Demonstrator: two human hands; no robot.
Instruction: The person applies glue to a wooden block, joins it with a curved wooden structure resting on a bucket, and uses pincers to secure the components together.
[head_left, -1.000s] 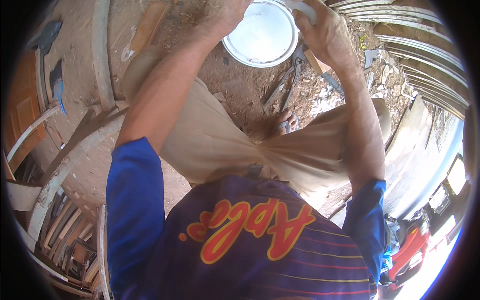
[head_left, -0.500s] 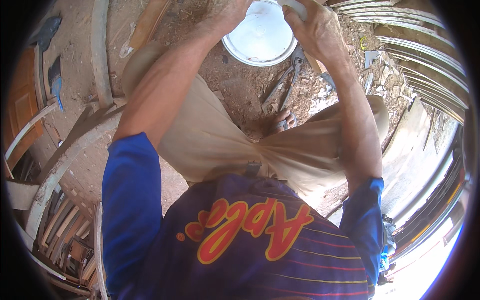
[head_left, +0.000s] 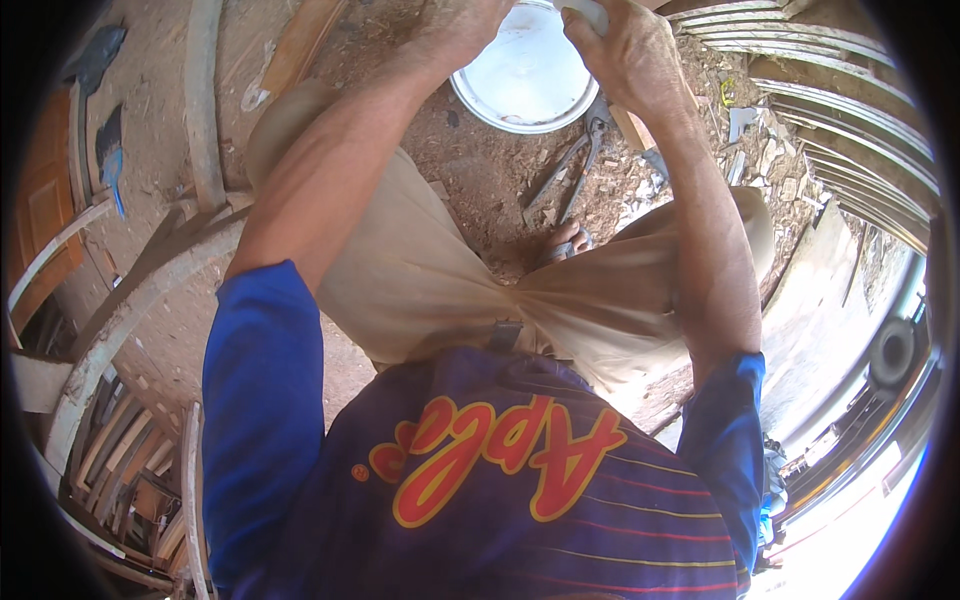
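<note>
Both my arms reach forward to the top edge of the view. My right hand (head_left: pixel 632 58) is closed around a whitish, rounded object (head_left: pixel 586 14), with the thumb pressed along it. Only part of that object shows, so its kind is unclear. My left hand (head_left: pixel 462 28) is at the top edge, left of a round white lid or bucket top (head_left: pixel 525 75); its fingers are cut off or turned out of sight. The white disc lies between and below the two hands. Whether either hand touches it, I cannot tell.
Pincers (head_left: pixel 575 165) with long handles lie on the chip-strewn dirt beside my foot (head_left: pixel 568 240). Curved timber (head_left: pixel 205 110) and a blue-handled brush (head_left: pixel 112 165) are on the left. Stacked slats (head_left: pixel 840 110) line the right. A tyre (head_left: pixel 892 352) shows at far right.
The view has shifted slightly, and a tyre now shows at the far right. Both hands stay almost in place, the right still holding the whitish object.
</note>
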